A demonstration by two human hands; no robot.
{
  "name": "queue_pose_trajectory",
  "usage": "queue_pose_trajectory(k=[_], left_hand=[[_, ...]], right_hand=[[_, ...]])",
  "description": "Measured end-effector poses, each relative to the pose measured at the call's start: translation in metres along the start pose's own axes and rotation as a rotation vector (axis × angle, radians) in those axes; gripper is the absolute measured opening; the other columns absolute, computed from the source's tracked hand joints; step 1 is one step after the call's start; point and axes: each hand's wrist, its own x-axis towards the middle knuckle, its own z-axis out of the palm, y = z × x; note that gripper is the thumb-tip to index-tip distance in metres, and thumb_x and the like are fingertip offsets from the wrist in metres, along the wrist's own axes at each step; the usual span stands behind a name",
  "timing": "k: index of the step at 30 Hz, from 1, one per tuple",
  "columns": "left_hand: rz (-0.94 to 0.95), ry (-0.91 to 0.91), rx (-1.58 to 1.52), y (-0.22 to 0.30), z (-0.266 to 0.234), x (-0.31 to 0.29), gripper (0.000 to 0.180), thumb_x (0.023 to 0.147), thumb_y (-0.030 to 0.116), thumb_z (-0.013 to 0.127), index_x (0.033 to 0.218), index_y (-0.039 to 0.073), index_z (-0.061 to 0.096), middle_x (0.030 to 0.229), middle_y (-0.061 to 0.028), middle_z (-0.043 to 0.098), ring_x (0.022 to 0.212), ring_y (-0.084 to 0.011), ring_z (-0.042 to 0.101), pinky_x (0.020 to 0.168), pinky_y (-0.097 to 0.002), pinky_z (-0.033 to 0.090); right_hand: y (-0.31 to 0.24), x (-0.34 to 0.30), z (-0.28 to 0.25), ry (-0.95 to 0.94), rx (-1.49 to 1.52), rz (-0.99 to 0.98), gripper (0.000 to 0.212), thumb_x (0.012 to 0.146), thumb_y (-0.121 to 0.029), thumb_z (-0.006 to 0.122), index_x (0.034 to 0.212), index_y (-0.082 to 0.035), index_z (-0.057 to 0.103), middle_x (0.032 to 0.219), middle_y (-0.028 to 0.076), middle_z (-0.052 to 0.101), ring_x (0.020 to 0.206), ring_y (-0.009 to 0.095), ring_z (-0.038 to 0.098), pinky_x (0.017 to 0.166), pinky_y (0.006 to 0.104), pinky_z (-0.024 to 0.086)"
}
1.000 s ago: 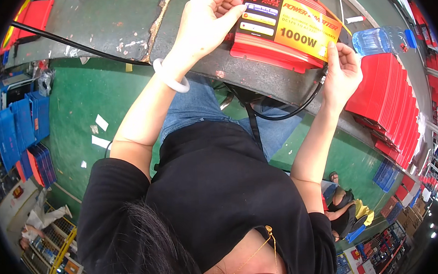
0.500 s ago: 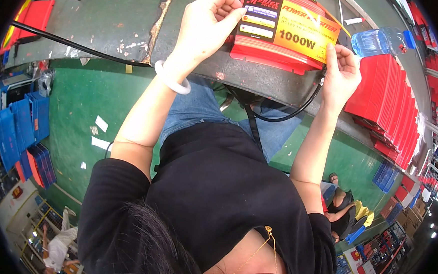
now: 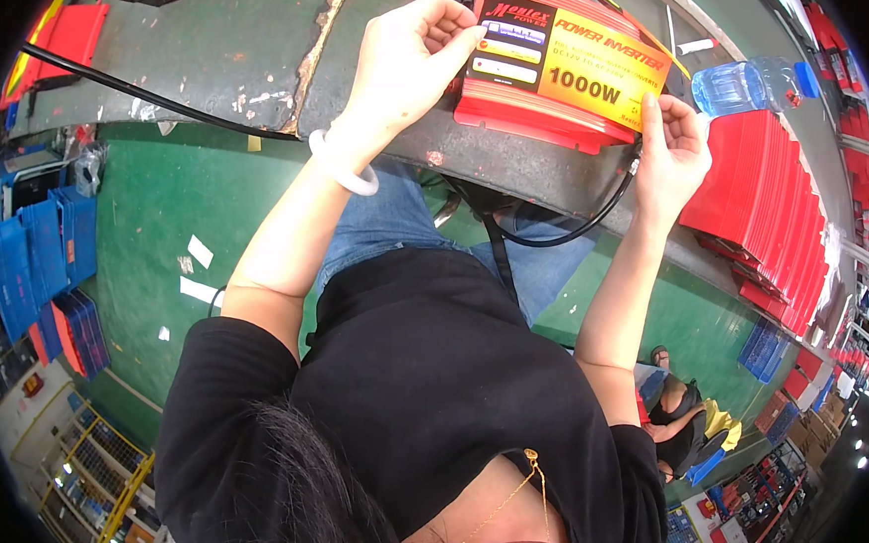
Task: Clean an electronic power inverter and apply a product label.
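Observation:
A red ribbed metal power inverter housing lies on the worn bench at the top of the view. Over its upper face is a black and yellow label. My left hand is closed in a pinch at the label's left edge, its thumb and forefinger pressed together. At the lower right corner of the label, my right hand pinches the edge between thumb and fingers. Whether the label is fully stuck to the housing, I cannot tell.
Right of the housing, a clear water bottle with a blue cap lies on its side. Many red housings stand in a stack beyond my right hand. A black cable crosses the bench at left; another hangs below the housing.
The label and both hands have shifted very slightly, still at the same edges. The bottle appears a little further left. A person in light clothing at lower left has mostly left the view.

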Motion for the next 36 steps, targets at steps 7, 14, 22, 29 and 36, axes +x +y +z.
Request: queue_pose_trajectory(k=[7,14,22,29,36], left_hand=[[-0.001,-0.003,-0.006,0.000,0.000,0.000,0.015,0.080,0.011,0.067,0.090,0.000,0.064,0.073,-0.0027,0.064,0.064,-0.0058,0.058,0.063,-0.0206,0.049],[-0.015,-0.023,-0.036,0.000,-0.001,0.000,0.014,0.083,0.011,0.066,0.089,-0.001,0.062,0.075,-0.0008,0.063,0.068,-0.0037,0.056,0.064,-0.0171,0.046],[-0.013,-0.020,-0.017,-0.002,0.000,0.001,0.016,0.081,0.012,0.067,0.090,-0.001,0.063,0.073,-0.0034,0.064,0.065,-0.0057,0.059,0.063,-0.0206,0.049],[-0.017,-0.040,0.000,0.001,-0.001,0.001,0.014,0.083,0.010,0.065,0.091,-0.002,0.062,0.074,0.0000,0.062,0.067,-0.0031,0.055,0.063,-0.0168,0.045],[-0.011,-0.034,-0.007,-0.002,-0.001,0.002,0.013,0.083,0.009,0.066,0.090,-0.001,0.062,0.074,0.0005,0.061,0.066,-0.0028,0.054,0.062,-0.0167,0.045]], right_hand=[[-0.003,-0.002,-0.005,-0.035,-0.068,0.011,0.014,0.083,-0.002,0.065,0.094,0.004,0.059,0.082,0.005,0.062,0.073,0.007,0.058,0.068,0.0178,0.046],[0.003,-0.001,-0.007,-0.041,-0.095,-0.016,0.015,0.081,0.000,0.066,0.095,0.004,0.061,0.082,0.004,0.062,0.073,0.007,0.057,0.068,0.0176,0.046],[0.008,0.001,-0.007,-0.039,-0.130,-0.007,0.016,0.080,0.001,0.066,0.095,0.003,0.061,0.084,0.004,0.063,0.074,0.007,0.058,0.070,0.0179,0.047],[0.006,0.001,-0.005,-0.053,-0.093,0.008,0.018,0.080,0.001,0.066,0.097,0.003,0.061,0.084,0.005,0.063,0.075,0.007,0.059,0.071,0.0182,0.048],[0.005,0.001,-0.005,-0.057,-0.136,0.010,0.018,0.080,0.000,0.067,0.097,0.003,0.061,0.085,0.005,0.063,0.075,0.008,0.059,0.071,0.0182,0.048]])
